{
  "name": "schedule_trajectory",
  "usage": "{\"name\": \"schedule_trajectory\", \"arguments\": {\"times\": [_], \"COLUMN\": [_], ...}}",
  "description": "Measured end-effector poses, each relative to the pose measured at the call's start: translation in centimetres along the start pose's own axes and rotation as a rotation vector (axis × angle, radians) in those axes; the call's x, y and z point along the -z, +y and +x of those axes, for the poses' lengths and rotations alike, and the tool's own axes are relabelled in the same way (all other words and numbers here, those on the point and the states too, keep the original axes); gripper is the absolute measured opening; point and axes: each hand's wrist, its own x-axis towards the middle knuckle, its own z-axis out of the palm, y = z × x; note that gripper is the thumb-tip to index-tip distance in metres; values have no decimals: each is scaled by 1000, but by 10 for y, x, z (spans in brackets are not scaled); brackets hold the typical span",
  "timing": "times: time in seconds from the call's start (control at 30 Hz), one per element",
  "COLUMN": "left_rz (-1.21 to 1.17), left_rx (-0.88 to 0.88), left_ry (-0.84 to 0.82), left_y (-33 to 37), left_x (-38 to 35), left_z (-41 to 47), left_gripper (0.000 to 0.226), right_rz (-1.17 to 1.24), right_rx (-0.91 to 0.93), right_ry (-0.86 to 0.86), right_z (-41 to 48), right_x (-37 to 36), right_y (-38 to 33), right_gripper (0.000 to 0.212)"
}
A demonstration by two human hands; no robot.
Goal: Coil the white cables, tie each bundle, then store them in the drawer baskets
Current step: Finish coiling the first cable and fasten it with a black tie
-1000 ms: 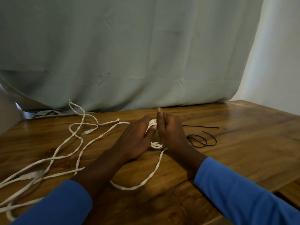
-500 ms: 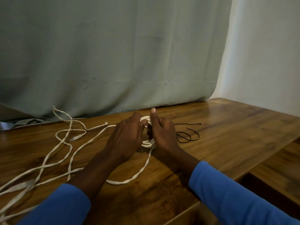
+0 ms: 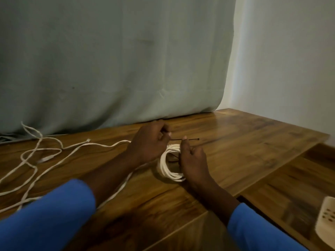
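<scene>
Released from the coil [image 3: 162, 164], the left hand [image 3: 150, 142] now pinches the black tie [image 3: 192, 139], whose length runs left-right just above the coil, gripped upright by the right hand [image 3: 194, 162].

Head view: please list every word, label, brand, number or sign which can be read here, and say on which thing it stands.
None: there is no readable text in this view.
The white cable coil, the black tie, the curtain and the wooden table carry no print.
The cream basket at the lower right edge shows only dark holes, blurred; no lettering can be made out on it.
</scene>
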Motion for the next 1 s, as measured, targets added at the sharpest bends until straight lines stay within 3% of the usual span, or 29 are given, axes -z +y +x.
{"name": "schedule_trajectory", "arguments": {"times": [0.17,0.3,0.37,0.53,0.6,0.7,0.8,0.9,1.0], "left_rz": [219,327,359,323,332,204,-126,-417,-484], "left_rx": [-12,-50,-35,0,-22,-29,46,97,134], "left_ry": [-293,-595,-657,-657,-645,-429,-197,-117,-28], "left_y": [0,-8,-18,-38,-33,-21,-7,11,21], "left_x": [-64,-110,-122,-133,-129,-107,-63,-15,29], "left_z": [97,132,141,148,146,140,126,95,54], "left_gripper": [17,34,36,11,11,14,10,17,11], "right_rz": [82,132,158,156,177,207,273,335,321], "right_rx": [-117,-148,-144,-182,-196,-147,-177,-199,-148], "right_ry": [95,133,137,89,85,36,20,9,-1], "right_z": [4,9,9,16,16,15,12,9,2], "right_x": [-3,1,2,3,5,10,12,11,7], "right_y": [4,4,4,5,5,2,-2,-6,-13], "right_gripper": [60,63,62,62,60,62,61,54,49]}}
